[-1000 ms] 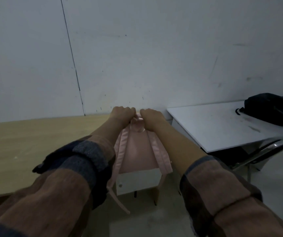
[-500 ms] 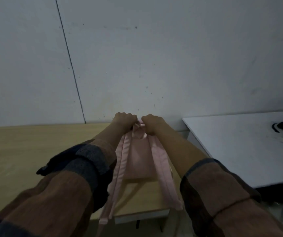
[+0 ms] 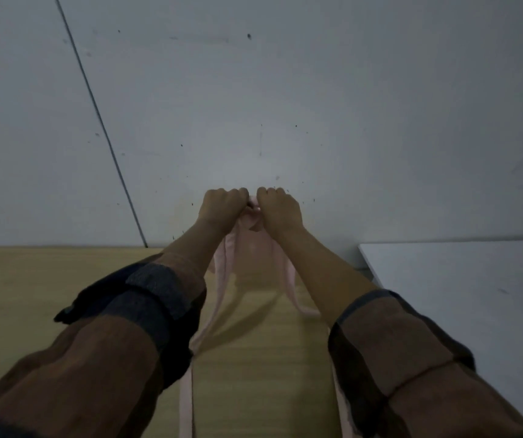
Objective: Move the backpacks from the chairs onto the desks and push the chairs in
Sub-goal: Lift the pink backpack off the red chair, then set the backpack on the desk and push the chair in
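A pink backpack [image 3: 255, 257] hangs upright over the far part of the wooden desk [image 3: 32, 289], close to the wall. My left hand [image 3: 222, 207] and my right hand [image 3: 280, 210] are side by side, both clenched on the top of the pack. Its pink straps [image 3: 219, 295] trail down toward me across the desk top, one running off the near edge. My forearms hide the sides of the pack. I cannot tell whether its bottom touches the desk. No chair is in view.
A white desk [image 3: 475, 295] stands to the right, with a narrow gap between it and the wooden one. A pale wall [image 3: 285, 105] rises right behind both desks.
Both hands carried the pink backpack up and forward, from beyond the desk's near edge to over its far part. The view shifted left, so the black bag on the white desk left the frame.
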